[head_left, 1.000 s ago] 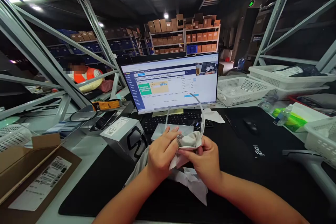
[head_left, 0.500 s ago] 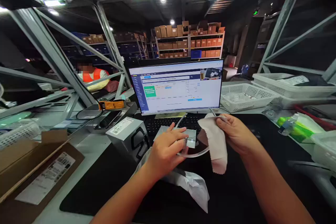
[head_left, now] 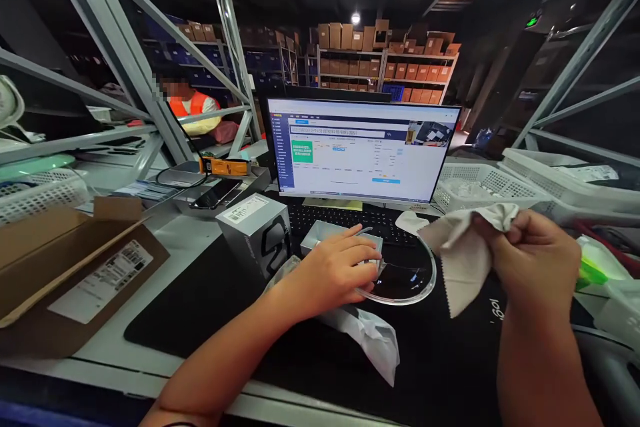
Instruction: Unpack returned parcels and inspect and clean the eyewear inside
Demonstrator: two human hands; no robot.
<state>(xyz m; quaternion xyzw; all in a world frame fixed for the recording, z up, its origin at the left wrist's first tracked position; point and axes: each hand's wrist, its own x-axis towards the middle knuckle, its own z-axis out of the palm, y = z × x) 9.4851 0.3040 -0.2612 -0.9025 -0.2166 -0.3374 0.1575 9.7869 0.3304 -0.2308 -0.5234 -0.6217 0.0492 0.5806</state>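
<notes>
My left hand (head_left: pixel 335 270) grips the left side of a clear, curved plastic piece (head_left: pixel 427 290) with a thick rounded rim, its fingers partly hiding that end. The dark mat shows through the piece. In my right hand (head_left: pixel 535 250), closed and raised to the right, is a beige cleaning cloth (head_left: pixel 463 263) with zigzag edges. The cloth hangs down beside the piece's right end. Behind my left hand lies a small open light-grey box (head_left: pixel 313 235), partly covered. A white crumpled plastic bag (head_left: pixel 373 340) lies below, running under my left wrist.
A grey printed box (head_left: pixel 255 233) stands left of my hand. An open cardboard box (head_left: pixel 100 273) is farther left. A keyboard (head_left: pixel 325 219) and monitor (head_left: pixel 360 153) are ahead. White baskets (head_left: pixel 480 187) stand at the right. Beyond the frame sits a person in an orange vest (head_left: pixel 200 103).
My right hand has moved right and drawn the cloth away from the clear piece, whose curved rim shows more. My left hand keeps its hold. The camera view has shifted and tilted down.
</notes>
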